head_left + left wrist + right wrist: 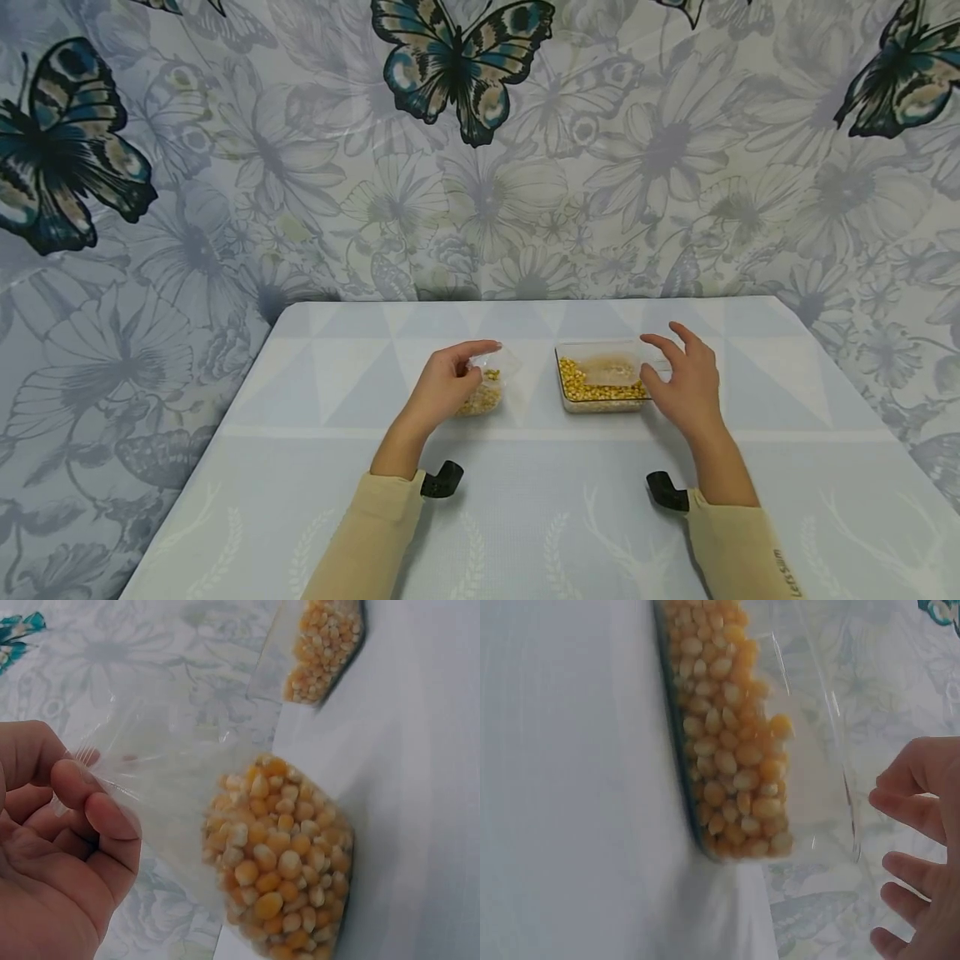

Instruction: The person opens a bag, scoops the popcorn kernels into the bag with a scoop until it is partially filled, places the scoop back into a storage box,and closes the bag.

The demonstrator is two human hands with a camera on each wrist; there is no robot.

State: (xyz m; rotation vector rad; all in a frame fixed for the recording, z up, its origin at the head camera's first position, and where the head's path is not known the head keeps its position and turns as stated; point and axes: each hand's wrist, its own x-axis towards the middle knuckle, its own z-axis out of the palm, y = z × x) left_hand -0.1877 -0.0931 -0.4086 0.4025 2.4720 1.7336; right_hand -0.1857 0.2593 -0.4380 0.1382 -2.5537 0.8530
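My left hand [450, 379] pinches the gathered top of a clear plastic bag [169, 802]. Corn kernels [289, 862] fill the bag's lower part, which sits on the table. To the right stands a clear rectangular container [603, 407], also holding yellow corn kernels [727, 742]. Within its outline in the head view shows a pale, translucent patch [609, 371]; what it is I cannot tell. Beside the container's right end is my right hand [686, 379], fingers apart and loosely bent, with nothing seen in it. Whether it touches the rim is unclear.
Both things stand on a pale table [525, 517] with a triangle pattern, toward its back edge. Behind it rises a wall [525, 225] covered in flowers and butterflies. Black wrist-worn pieces [442, 480] stick out from both sleeves.
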